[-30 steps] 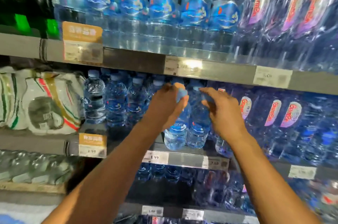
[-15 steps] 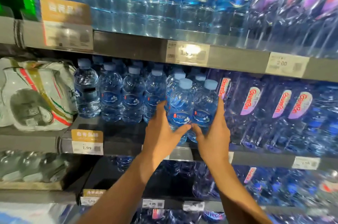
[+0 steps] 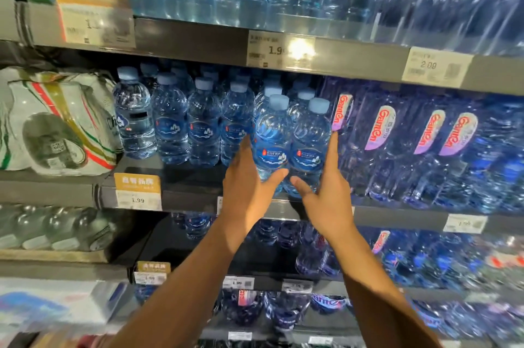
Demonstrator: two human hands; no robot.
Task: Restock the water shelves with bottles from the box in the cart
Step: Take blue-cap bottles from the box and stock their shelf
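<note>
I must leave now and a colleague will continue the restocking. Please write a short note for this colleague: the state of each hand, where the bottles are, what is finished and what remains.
Left hand: fingers straight against the left side of the left front bottle, thumb under its label. No closed grip.
Right hand: the same on the right side of the right front bottle.
Both bottles stand upright, side by side, at the front edge of the middle shelf, ahead of the row of the same water.
Done: these two are on the shelf.
Left: push them back level with the row, then bring more. The box and the cart are not in view.
</note>
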